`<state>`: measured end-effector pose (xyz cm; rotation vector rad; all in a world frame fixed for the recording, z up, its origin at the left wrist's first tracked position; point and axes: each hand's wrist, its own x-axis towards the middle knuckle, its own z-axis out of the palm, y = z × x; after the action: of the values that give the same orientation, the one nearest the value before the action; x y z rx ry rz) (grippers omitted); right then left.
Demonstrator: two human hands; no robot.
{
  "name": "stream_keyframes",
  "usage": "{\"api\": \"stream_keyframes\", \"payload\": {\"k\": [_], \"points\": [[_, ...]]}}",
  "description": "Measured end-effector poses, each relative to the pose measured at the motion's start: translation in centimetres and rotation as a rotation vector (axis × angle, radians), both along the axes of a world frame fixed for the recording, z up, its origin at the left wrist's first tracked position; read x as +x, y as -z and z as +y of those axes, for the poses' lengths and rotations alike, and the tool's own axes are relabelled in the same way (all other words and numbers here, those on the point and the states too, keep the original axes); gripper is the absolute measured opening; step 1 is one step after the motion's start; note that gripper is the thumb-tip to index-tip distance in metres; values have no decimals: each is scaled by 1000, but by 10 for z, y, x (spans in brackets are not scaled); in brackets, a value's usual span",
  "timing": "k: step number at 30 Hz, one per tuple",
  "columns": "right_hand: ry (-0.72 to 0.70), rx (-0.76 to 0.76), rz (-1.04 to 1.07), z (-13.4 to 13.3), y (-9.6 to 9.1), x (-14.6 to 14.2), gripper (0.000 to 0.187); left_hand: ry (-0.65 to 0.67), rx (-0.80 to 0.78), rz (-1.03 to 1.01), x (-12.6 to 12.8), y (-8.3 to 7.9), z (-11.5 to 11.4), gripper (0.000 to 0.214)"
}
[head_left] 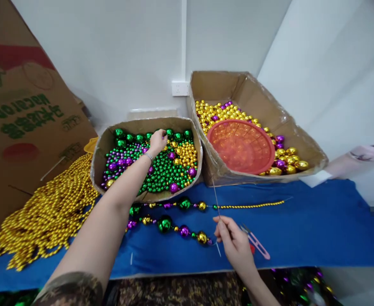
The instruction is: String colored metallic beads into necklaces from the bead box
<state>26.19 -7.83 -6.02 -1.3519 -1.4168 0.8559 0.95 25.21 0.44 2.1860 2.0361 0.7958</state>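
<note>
My left hand (158, 141) reaches into a cardboard box (147, 124) of green, purple and gold beads, fingers curled down among the large green beads at its far side; what they grip is hidden. My right hand (233, 240) pinches a long thin needle (215, 197) that points up and away. A strand of mixed beads (174, 225) trails left from the needle across the blue cloth (317, 229). Small red thread snips (257, 244) lie beside or under my right hand.
A larger cardboard box (301, 140) at the right holds gold and purple beads and a red plastic basket (241, 145). A heap of gold bead strings (49, 212) lies at the left. A printed carton (21, 119) leans at the far left. White walls stand behind.
</note>
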Motion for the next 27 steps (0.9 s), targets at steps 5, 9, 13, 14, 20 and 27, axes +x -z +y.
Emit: {"api": "stream_keyframes", "payload": {"k": [5,9,13,14,20,27], "points": [[1,-26,14,7,8,-1,32,167,-68,222,41,-5,34,55],[-4,-37,-4,12,14,0,33,187,-113,359,57,-2,40,48],[-16,-19,-7,15,12,-2,32,200,-146,435,55,-3,32,53],[-24,-16,-9,15,11,-3,32,209,-162,443,54,-4,29,55],[-57,17,-65,15,11,-7,33,194,-233,372,58,-4,28,53],[-16,69,-89,17,20,1,32,191,-192,146,66,-13,36,51]]}}
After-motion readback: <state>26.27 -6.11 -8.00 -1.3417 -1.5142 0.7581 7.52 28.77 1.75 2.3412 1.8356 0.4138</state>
